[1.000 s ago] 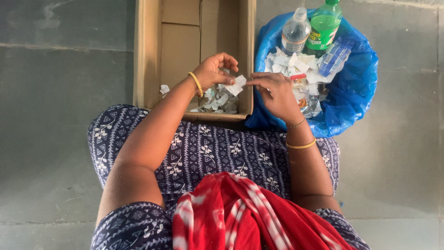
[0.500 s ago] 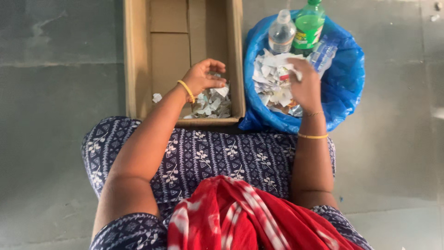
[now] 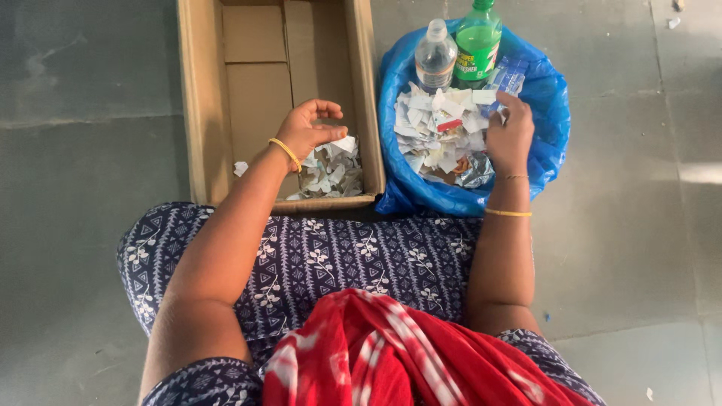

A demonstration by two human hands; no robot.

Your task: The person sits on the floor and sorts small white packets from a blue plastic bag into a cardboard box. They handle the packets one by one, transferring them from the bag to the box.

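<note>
Hands work over two containers on the grey floor. Left hand [image 3: 308, 129] hovers half-curled and empty in the cardboard box [image 3: 201, 113], just above torn paper scraps [image 3: 331, 171]. Right hand [image 3: 510, 134] reaches into the blue bag [image 3: 553, 105] (fingers bent down among its paper pieces [image 3: 436, 135]; grip unclear), near two plastic bottles [image 3: 436, 56].

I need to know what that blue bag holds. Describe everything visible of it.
The blue bag is thin glossy plastic, open at the top, sitting on the grey floor against the cardboard box. It holds torn white paper scraps, a clear bottle and a green bottle. The right hand reaches into it.
</note>
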